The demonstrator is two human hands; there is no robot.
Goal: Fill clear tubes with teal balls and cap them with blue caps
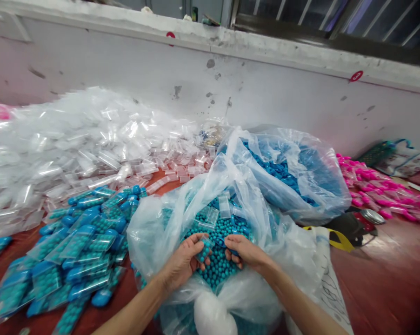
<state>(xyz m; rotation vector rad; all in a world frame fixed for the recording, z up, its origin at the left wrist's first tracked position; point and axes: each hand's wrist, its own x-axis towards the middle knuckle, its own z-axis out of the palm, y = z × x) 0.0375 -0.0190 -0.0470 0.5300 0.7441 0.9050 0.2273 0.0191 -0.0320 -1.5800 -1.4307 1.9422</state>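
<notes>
One bead packet point(204, 251), long axis aslant

Beads point(221, 271) in bag point(150, 223), packets point(80, 249) left, perhaps caps point(277, 168) behind

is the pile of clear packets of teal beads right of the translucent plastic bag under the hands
No, the clear packets of teal beads lie on the red surface left of that translucent plastic bag.

A small bead-filled clear packet point(205, 250) tilts above loose teal beads point(217, 271) in an open plastic bag point(147, 228).
</notes>
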